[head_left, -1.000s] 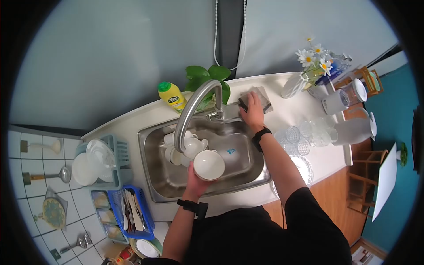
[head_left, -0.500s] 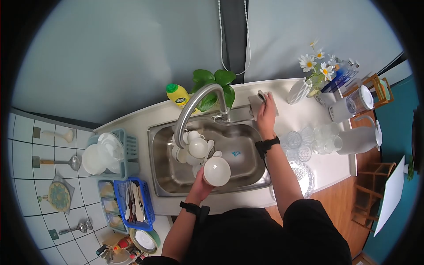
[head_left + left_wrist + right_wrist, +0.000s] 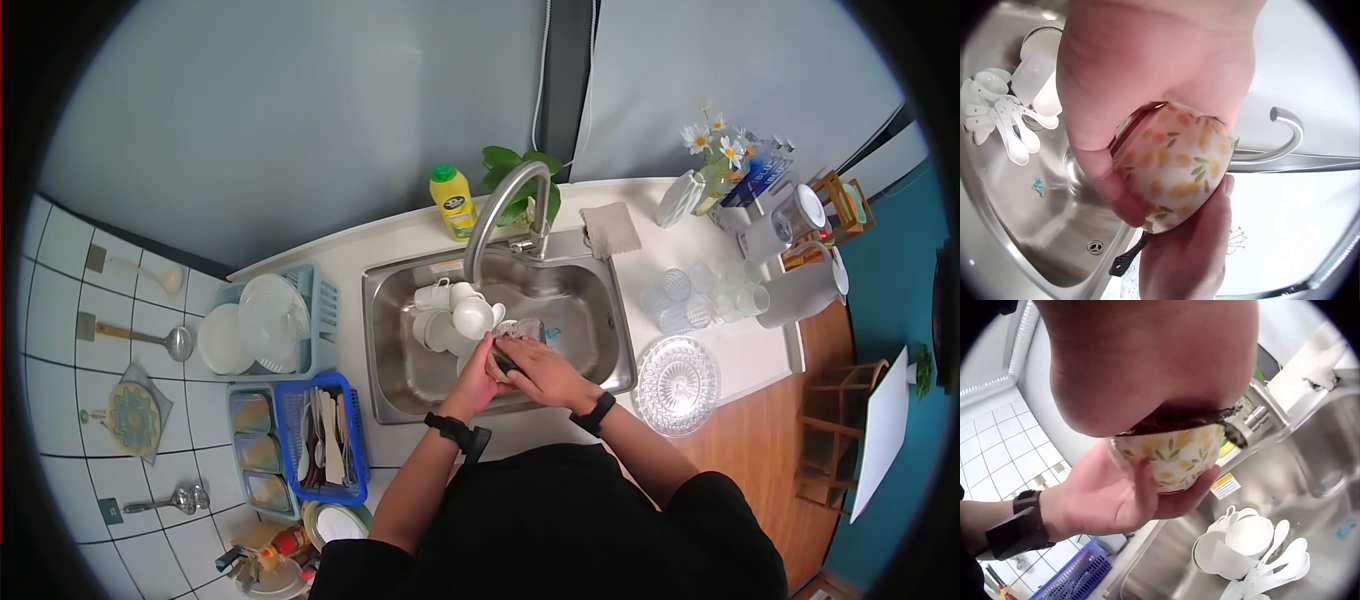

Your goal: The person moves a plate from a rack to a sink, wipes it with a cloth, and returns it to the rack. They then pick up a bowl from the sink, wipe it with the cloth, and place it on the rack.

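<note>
A bowl point(image 3: 1175, 165) with a yellow and green leaf pattern is gripped in my left hand point(image 3: 474, 385), its fingers curled round the outside. In the right wrist view that hand supports the bowl point(image 3: 1175, 456) from below. My right hand point(image 3: 548, 375) lies over the bowl's mouth with a dark cloth point(image 3: 1235, 434) that sticks out past the rim; its fingertips are hidden in the right wrist view. Beneath both hands, the steel sink point(image 3: 395, 385) holds white cups point(image 3: 472, 317), bowls and several white spoons point(image 3: 1010, 134).
The faucet point(image 3: 487, 215) arches over the sink, with a yellow bottle point(image 3: 454, 205) and plant behind. Glasses point(image 3: 685, 300), a glass plate point(image 3: 678, 385) and a folded beige cloth point(image 3: 610, 229) lie to the right. A dish rack point(image 3: 325, 310) and blue basket point(image 3: 350, 430) stand left.
My right hand has lifted the dark cloth from the beige cloth beside the sink and brought it left to the bowl. The bowl in my left hand has tilted, and the beige cloth stays behind.
</note>
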Available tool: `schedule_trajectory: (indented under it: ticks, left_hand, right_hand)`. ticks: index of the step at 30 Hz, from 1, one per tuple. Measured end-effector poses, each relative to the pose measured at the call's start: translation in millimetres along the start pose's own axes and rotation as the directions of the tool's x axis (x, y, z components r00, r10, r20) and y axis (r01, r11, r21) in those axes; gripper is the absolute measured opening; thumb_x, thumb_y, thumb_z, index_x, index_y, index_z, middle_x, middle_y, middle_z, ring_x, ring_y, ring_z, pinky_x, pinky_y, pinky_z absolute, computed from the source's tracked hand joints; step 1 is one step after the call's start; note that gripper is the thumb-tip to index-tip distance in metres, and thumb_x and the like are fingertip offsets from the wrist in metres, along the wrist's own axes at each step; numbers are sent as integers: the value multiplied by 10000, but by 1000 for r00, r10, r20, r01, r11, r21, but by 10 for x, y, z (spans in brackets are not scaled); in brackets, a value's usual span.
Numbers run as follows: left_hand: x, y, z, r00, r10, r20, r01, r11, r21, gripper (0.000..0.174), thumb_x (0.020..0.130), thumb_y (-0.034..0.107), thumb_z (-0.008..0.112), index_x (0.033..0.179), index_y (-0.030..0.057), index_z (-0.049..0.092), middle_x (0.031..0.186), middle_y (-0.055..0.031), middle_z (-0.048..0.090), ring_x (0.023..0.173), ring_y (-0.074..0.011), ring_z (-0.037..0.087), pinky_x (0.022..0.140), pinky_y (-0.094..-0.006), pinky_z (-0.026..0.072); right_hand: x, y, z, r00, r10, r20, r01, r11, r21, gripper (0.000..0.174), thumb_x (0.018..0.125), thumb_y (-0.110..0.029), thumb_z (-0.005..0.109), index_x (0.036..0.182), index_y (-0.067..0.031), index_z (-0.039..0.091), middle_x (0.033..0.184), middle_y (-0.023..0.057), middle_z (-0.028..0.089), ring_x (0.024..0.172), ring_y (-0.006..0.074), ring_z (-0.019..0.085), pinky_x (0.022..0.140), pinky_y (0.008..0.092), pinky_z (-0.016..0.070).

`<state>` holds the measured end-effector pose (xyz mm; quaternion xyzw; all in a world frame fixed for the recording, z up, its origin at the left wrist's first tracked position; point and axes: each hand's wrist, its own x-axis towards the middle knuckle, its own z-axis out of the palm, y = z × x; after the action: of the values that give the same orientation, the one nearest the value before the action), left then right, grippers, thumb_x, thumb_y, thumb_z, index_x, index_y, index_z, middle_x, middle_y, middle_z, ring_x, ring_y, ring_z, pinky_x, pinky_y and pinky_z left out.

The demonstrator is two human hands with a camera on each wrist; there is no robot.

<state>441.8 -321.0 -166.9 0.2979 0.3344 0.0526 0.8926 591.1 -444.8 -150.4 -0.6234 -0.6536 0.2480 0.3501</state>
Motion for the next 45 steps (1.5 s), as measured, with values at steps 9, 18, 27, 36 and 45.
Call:
schedule_trajectory:
  ticks: [9,18,27,36,45]
  left_hand:
    - [-315,-47,-376,993,106,48,-103,993,-53,560,1051,525,440,1453,136,409,1361,-96,565,1167,-257,636,842,-477,608]
    - [-461,7,-502,943,331,-29,-327,941,82,523,1055,357,533,1491,139,345,1402,-142,516,1207,-302,610,885,-495,599]
    - [-468,-48,-505,752,659,28,-648,730,219,684,950,94,689,1524,74,316,1443,-127,471,1279,-225,531,1057,-349,479]
    - [-665,43,-427,877,461,-134,-447,886,126,605,1027,364,586,1520,104,351,1429,-129,511,1274,-265,559,960,-481,548]
    - [-743,215,-491,987,-12,159,22,998,-62,749,983,748,302,1400,161,508,1238,-75,669,1034,-215,695,695,-382,612]
  right_hand:
    - [7,-279,293,971,-166,169,221,895,-387,737,903,-389,648,1468,27,421,1527,214,448,1429,314,427,1223,445,275]
    - [100,-683,441,997,14,82,-10,999,-43,576,813,-201,749,1334,-35,568,1321,197,625,1222,346,594,1096,439,432]
    - [230,-630,382,977,161,138,-198,925,323,393,832,-185,777,1166,-13,661,903,62,693,833,161,624,810,323,503]
    - [260,-540,72,909,354,220,-349,359,866,258,928,-34,642,1184,-34,668,1073,4,705,920,78,635,847,264,510]
    - [350,-645,69,893,-405,196,442,870,-218,483,996,-149,480,1466,-38,465,1482,206,504,1363,348,491,1182,433,358]
